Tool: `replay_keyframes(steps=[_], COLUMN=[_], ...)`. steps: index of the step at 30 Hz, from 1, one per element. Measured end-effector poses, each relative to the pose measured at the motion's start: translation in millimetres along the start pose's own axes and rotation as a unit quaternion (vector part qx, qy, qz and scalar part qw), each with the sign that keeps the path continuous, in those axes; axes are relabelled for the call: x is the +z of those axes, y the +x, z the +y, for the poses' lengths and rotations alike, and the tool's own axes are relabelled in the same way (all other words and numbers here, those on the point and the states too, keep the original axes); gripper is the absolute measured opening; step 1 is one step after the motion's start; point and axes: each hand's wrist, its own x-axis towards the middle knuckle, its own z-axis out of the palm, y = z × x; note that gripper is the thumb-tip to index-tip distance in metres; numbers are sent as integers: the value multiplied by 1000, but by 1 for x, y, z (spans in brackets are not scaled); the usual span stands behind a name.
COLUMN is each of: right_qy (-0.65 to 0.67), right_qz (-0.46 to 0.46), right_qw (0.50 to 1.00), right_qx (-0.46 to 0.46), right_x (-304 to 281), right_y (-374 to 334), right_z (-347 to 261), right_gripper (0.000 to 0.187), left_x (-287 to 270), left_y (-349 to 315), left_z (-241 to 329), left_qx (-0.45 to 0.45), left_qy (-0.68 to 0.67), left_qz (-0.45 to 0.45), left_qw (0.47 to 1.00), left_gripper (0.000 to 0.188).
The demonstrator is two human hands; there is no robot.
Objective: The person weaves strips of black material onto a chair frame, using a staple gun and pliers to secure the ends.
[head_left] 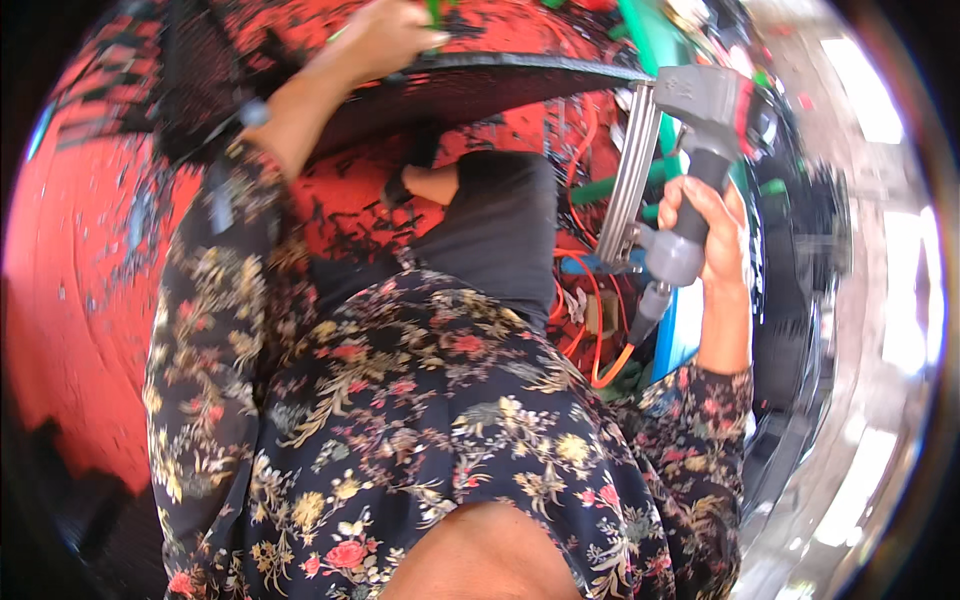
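In the head view, your right hand (712, 225) is closed around the grip of a grey pneumatic staple gun (690, 150), held off the work, hose (612, 372) hanging. Your left hand (385, 35) presses the black mesh panel (480, 85) at its far edge. No fastening shows yet; scraps litter the red floor (80, 300).

At two o'clock the right hand (712, 232) grips a grey pneumatic nail gun (690, 150); at twelve the left hand (385, 38) presses a black mesh panel (480, 85).
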Motion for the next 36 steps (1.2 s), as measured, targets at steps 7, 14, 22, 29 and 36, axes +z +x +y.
replay_keyframes(steps=[7, 14, 22, 29, 36], right_qy=[-323, -588, -551, -561, -827], right_qz=[264, 360, 535, 354, 57], right_qw=[904, 688, 621, 573, 486], right_qx=[91, 226, 156, 482, 277], right_x=[-149, -200, -300, -328, -434], right_y=[7, 2, -105, -286, -350], right_z=[70, 117, 90, 118, 207], right_gripper=[97, 68, 51, 76, 31], left_x=[-36, -72, -71, -70, -63], left_y=[-17, -25, -23, -13, -20], left_z=[10, -20, -62, -95, -41], left_qx=[-31, -35, -35, -18, -24], left_qy=[-55, -19, -24, 2, 136], left_qz=[-7, -7, 36, 33, 52], left_qw=[998, 999, 998, 999, 989], left_gripper=[19, 12, 7, 9, 29])
